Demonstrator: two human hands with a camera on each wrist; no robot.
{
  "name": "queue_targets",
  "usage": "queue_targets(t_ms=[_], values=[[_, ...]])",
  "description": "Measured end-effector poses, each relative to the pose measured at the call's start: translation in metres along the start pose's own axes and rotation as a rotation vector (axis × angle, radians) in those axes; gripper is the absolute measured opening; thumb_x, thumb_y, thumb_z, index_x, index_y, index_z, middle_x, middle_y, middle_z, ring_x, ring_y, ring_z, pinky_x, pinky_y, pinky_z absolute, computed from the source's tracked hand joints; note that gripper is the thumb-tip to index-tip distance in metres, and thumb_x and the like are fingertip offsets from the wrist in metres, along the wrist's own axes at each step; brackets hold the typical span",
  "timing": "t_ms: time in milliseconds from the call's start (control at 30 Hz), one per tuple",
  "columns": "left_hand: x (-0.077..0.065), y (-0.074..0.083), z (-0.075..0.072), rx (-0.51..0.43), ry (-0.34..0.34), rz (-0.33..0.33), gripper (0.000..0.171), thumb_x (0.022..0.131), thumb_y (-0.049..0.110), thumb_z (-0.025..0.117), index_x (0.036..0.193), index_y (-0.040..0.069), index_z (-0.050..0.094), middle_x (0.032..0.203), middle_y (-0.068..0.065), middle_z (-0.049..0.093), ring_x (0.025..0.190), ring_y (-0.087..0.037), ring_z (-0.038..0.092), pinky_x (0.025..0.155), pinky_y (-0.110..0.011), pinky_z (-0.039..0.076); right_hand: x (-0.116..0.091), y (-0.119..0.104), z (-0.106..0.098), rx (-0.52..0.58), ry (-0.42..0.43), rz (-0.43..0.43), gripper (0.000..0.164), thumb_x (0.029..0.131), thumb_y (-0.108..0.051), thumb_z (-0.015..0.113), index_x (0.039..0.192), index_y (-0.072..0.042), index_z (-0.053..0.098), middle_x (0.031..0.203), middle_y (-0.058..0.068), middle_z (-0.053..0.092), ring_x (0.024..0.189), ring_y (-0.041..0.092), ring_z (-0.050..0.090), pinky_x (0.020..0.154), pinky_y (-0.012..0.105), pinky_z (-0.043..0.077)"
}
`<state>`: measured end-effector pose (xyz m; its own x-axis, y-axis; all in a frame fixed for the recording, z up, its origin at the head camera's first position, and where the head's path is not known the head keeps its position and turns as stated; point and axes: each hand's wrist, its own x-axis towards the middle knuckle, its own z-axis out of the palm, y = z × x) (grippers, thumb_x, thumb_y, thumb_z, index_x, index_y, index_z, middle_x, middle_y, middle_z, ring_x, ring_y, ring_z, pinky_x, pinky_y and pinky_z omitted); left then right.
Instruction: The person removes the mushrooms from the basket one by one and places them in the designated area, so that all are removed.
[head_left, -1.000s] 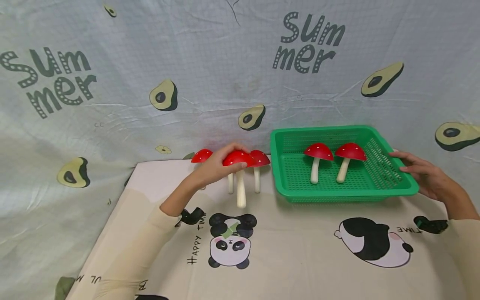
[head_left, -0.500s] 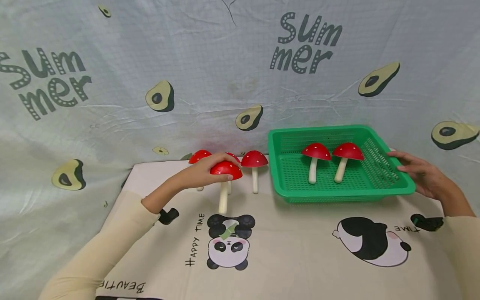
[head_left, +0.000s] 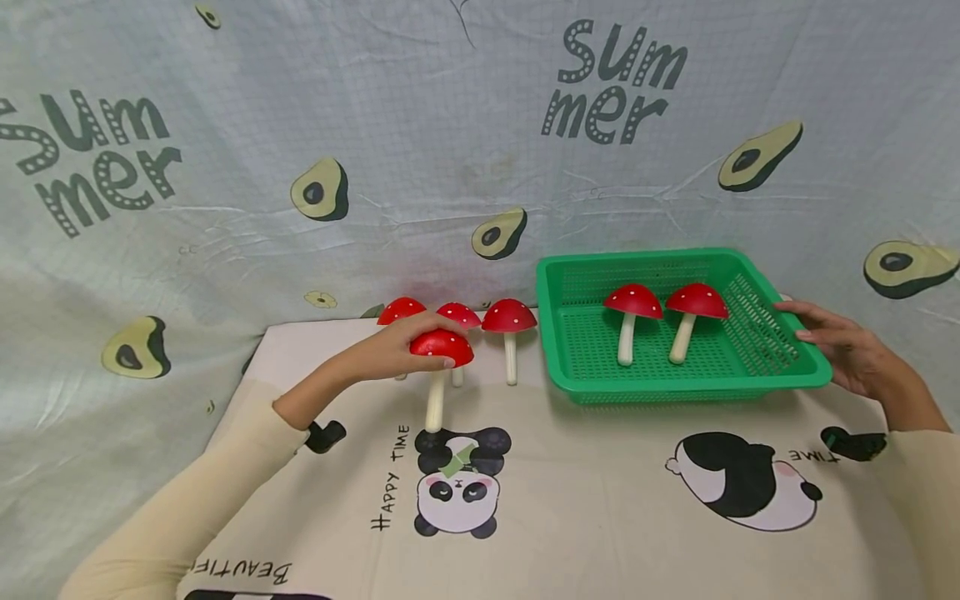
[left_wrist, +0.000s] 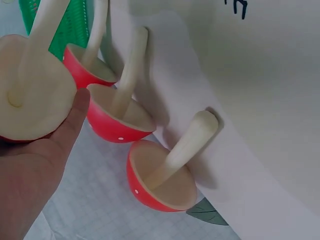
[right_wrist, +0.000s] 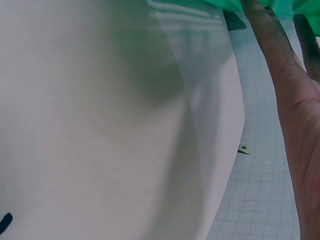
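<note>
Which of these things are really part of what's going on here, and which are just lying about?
Seemingly part of the job:
the held mushroom, in the left hand
three more mushrooms, behind it
the green basket, right hand at its side
two mushrooms inside

Just setting, it seems:
panda-print tablecloth
avocado-print backdrop

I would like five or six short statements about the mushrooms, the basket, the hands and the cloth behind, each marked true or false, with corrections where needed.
1. The left hand holds a toy mushroom by its cap. True.
2. The right hand also holds one. False: it is at the right side of the green plastic basket.
3. Inside the basket are two mushrooms. True.
4. All visible caps are plain yellow. False: they are red with white spots.
5. Three mushrooms besides the held one are outside the basket. True.
6. WINTER is printed behind. False: the backdrop reads SUMMER.
</note>
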<state>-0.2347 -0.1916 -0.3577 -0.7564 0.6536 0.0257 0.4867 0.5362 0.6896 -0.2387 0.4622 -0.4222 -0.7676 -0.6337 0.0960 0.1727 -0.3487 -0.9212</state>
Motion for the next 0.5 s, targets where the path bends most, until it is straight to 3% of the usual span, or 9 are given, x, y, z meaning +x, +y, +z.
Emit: queue_targets(t_ms=[167,333,500], values=[[-0.003,-0.006,-0.003,0.039,-0.028,-0.044,0.046,0.089,0.030,0.076,0.133,0.020,0.063,0.131,-0.001,0.060,0.125,-0.025,0.050,0.090,-0.040,0.057,0.000,-0.001,-0.001,0.002,-0.006,0.007,0.066,0.102,0.012,0.014,0.147,-0.017,0.052,0.133,0.002,0.059,0.106,0.025,0.071,0.083,0.039,0.061],[-0.008,-0.013,-0.007,0.057,-0.067,-0.104,0.043,0.091,0.029,0.074,0.131,0.019,0.064,0.126,-0.003,0.060,0.120,-0.026,0.051,0.084,-0.036,0.058,0.000,0.000,-0.003,-0.006,0.003,0.014,0.066,0.102,0.012,0.014,0.148,-0.018,0.051,0.134,0.001,0.059,0.106,0.025,0.071,0.084,0.039,0.061],[-0.013,-0.018,-0.009,0.039,-0.085,-0.130,0.037,0.092,0.028,0.074,0.128,0.021,0.066,0.127,-0.002,0.061,0.118,-0.026,0.052,0.086,-0.036,0.057,0.000,0.001,-0.003,0.003,0.001,0.008,0.066,0.102,0.012,0.014,0.149,-0.017,0.050,0.135,0.002,0.058,0.107,0.025,0.070,0.084,0.039,0.061]])
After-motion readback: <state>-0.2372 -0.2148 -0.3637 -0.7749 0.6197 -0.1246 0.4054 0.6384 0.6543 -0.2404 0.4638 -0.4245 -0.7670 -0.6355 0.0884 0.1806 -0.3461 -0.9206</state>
